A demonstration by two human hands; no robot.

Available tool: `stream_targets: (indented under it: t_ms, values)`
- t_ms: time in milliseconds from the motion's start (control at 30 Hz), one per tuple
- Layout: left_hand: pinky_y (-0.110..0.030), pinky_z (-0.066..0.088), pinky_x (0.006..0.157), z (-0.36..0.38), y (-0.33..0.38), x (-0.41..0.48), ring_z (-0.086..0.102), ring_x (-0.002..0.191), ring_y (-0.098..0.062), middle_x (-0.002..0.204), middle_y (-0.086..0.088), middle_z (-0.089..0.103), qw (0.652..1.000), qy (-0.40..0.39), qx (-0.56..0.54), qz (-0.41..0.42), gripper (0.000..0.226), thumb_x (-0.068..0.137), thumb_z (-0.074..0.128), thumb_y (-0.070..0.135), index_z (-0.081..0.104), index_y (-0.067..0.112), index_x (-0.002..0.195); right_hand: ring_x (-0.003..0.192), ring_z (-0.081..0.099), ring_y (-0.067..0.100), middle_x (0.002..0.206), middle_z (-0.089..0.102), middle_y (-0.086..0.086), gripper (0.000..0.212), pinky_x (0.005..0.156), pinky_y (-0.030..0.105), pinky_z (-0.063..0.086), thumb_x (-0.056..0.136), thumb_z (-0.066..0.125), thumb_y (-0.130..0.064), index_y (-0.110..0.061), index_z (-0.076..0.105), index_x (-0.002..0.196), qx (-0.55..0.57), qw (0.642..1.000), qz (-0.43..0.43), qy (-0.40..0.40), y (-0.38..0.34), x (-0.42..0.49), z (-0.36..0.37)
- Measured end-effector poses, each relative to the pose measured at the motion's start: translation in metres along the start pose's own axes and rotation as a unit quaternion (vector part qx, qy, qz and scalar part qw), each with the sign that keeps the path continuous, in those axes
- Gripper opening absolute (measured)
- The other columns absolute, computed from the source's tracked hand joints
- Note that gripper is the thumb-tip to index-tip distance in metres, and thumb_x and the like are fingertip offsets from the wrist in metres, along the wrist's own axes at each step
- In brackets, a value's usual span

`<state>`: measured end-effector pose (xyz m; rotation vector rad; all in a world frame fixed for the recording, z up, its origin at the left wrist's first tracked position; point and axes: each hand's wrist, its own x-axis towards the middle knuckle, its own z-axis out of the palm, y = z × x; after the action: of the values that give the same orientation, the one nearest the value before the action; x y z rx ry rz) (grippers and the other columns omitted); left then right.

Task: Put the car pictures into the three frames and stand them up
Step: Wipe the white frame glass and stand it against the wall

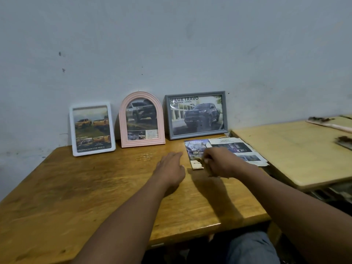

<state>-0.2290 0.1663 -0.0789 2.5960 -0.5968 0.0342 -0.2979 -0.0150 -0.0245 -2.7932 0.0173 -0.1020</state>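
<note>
Three frames stand upright against the wall at the back of the wooden table (76, 187), each with a car picture in it: a white frame (92, 129) on the left, a pink arched frame (141, 120) in the middle, a grey frame (196, 114) on the right. In front of the grey frame lie loose brochure pages (195, 149) and a second sheet (238, 147). My left hand (170, 168) reaches forward flat, fingers straight, just left of the pages. My right hand (219, 162) hovers over the pages with curled fingers; whether it pinches a page is blurred.
A second, paler table (285, 149) stands to the right, with a gap between the two and some debris on its far end. The wall rises right behind the frames. My knee (251, 248) shows below the table's front edge.
</note>
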Motion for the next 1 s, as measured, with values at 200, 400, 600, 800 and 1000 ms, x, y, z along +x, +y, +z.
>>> stream_targets:
  t_ms: [200,400,600,800,1000]
  values:
    - [-0.045,0.023,0.123,0.024,0.053,0.003,0.021,0.151,-0.024,0.166,-0.001,0.025,0.997,-0.038,0.017,0.067,0.064,0.101,0.052,0.026,0.026,0.028,0.159,0.089,0.056,0.016,0.099,0.061,-0.002,0.016,0.061,0.024,0.042,0.097,0.055,-0.016,-0.024,0.064,0.107,-0.036,0.999,0.037,-0.002,0.042,-0.041,-0.026]
    - [-0.048,0.022,0.123,0.047,0.064,0.005,0.017,0.154,-0.025,0.167,-0.004,0.022,0.992,-0.070,0.044,0.093,0.064,0.101,0.052,0.029,0.024,0.028,0.159,0.096,0.058,0.010,0.101,0.061,-0.011,0.014,0.077,0.027,0.050,0.094,0.059,-0.033,-0.035,0.065,0.106,-0.038,0.995,0.061,-0.066,0.072,-0.067,-0.003]
    - [-0.046,0.020,0.124,0.050,0.061,0.019,0.015,0.154,-0.025,0.167,-0.006,0.021,0.990,-0.069,0.074,0.101,0.059,0.103,0.048,0.031,0.029,0.025,0.158,0.099,0.057,0.012,0.109,0.063,-0.008,0.029,0.078,0.027,0.046,0.093,0.059,-0.048,-0.028,0.069,0.112,0.027,0.997,0.071,-0.013,0.085,-0.064,-0.006]
    - [-0.045,0.014,0.126,0.040,0.062,0.044,0.009,0.156,-0.025,0.169,-0.005,0.015,0.988,-0.071,0.102,0.095,0.060,0.106,0.040,0.034,0.022,0.022,0.161,0.126,0.052,0.027,0.141,0.056,0.005,0.051,0.098,0.043,0.048,0.090,0.055,-0.061,-0.028,0.061,0.129,0.050,0.983,0.153,0.092,0.118,-0.015,-0.006]
    - [-0.048,0.033,0.116,0.042,0.044,0.047,0.034,0.145,-0.026,0.162,-0.001,0.034,0.980,-0.095,0.150,0.090,0.054,0.105,0.038,0.040,0.035,0.023,0.157,0.137,0.039,0.028,0.153,0.043,0.002,0.059,0.108,0.053,0.039,0.087,0.052,-0.067,-0.039,0.050,0.139,0.039,0.986,0.162,-0.023,0.128,0.015,0.013]
